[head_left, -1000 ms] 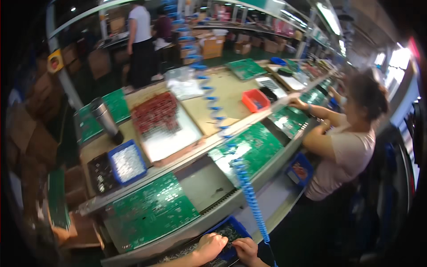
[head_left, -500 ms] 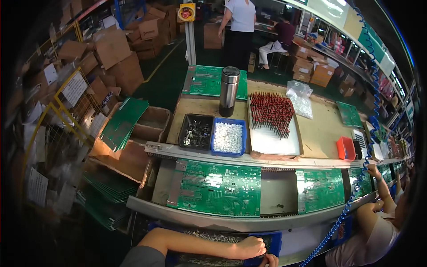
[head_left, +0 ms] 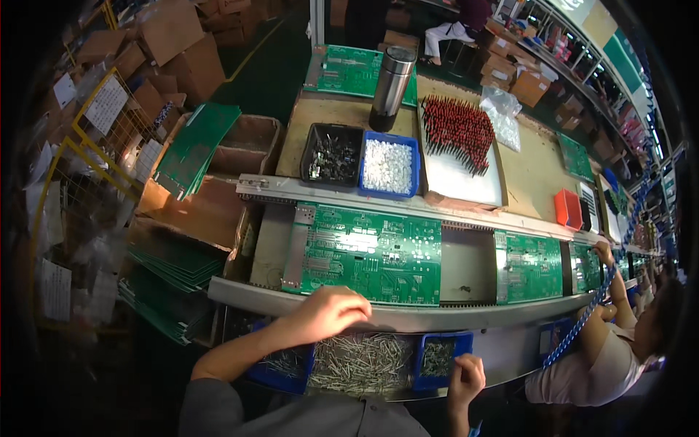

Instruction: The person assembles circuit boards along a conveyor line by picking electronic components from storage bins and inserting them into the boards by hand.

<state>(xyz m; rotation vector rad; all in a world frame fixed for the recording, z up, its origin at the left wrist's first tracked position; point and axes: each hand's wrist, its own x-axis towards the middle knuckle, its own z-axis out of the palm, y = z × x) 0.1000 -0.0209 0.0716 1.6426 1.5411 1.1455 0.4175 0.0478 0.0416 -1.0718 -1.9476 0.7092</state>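
Note:
My left hand [head_left: 331, 313] is over the front rail [head_left: 393, 317], at the near edge of a large green circuit board [head_left: 371, 255]. Its fingers are curled together, and whatever they may pinch is too small to see. Just right of a blue bin of small dark parts [head_left: 467, 342] is my right hand [head_left: 467, 375], with thumb and fingers pressed together; I cannot make out anything in it. Between the hands lies a heap of thin metal-leaded components [head_left: 360, 362]. Another blue bin [head_left: 304, 375] sits partly under my left forearm.
Beyond the board are a black bin of dark parts [head_left: 333, 154], a blue bin of white pieces [head_left: 389, 166], a steel flask [head_left: 393, 89] and red-topped components [head_left: 459, 131]. Cartons with green boards [head_left: 193, 149] stand left. A co-worker [head_left: 590, 357] works at right, beside a coiled blue hose [head_left: 582, 320].
My left hand has moved from the right-hand blue bin up and left to the board's near edge. My right hand has risen beside that bin. The view has tipped downward.

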